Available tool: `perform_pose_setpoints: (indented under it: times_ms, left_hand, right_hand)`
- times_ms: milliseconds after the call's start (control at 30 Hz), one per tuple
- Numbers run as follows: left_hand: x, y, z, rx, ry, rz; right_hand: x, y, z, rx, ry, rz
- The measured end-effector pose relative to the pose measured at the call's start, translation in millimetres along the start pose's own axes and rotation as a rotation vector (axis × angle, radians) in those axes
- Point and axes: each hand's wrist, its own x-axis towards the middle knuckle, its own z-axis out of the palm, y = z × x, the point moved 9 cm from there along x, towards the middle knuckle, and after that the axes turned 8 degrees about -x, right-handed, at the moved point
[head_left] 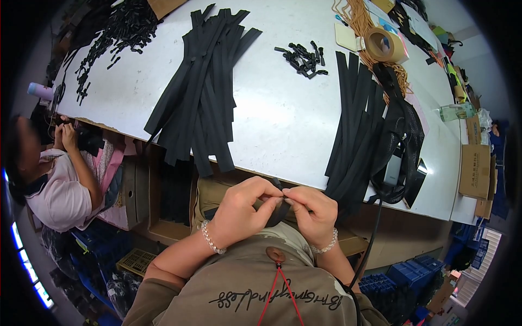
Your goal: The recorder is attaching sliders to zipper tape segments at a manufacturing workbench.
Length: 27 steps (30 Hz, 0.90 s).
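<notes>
My left hand [243, 202] and my right hand [314, 208] meet in front of my chest, just off the near edge of the table. Thumbs and fingertips of both are pinched on a black zipper tape [278, 215], which loops down between them. Whether a slider is on it is hidden by my fingers. Beyond my left hand, a heap of flat black zipper tapes [209, 81] hangs over the table's edge. Another bundle of zipper tapes [352, 125] lies beyond my right hand. A small pile of black zipper sliders [303, 58] rests farther back on the table.
The white table [277, 125] spans the view. On its right are a black mesh bag [411, 117], a tape roll [385, 43] and tan cord [356, 16]. More small black pieces [128, 32] lie far left. A co-worker [60, 190] sits left; blue crates [410, 274] stand low right.
</notes>
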Motion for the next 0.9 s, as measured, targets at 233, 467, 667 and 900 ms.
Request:
perform_pose_setpoints:
  times_ms: [233, 467, 667, 900]
  left_hand:
    - [-10, -51, 14, -0.486, -0.051, -0.439]
    - [-8, -69, 22, -0.692, -0.011, -0.413]
    - [-7, -73, 22, -0.729, -0.005, -0.485]
    - [-8, -74, 26, -0.791, -0.08, -0.554]
  right_hand:
    - [7, 8, 5, 0.086, -0.137, 0.122]
    - [-3, 40, 18, 0.25, -0.21, 0.367]
    - [-8, 43, 22, 0.526, -0.188, 0.472]
    - [-8, 51, 28, 0.639, -0.248, 0.556]
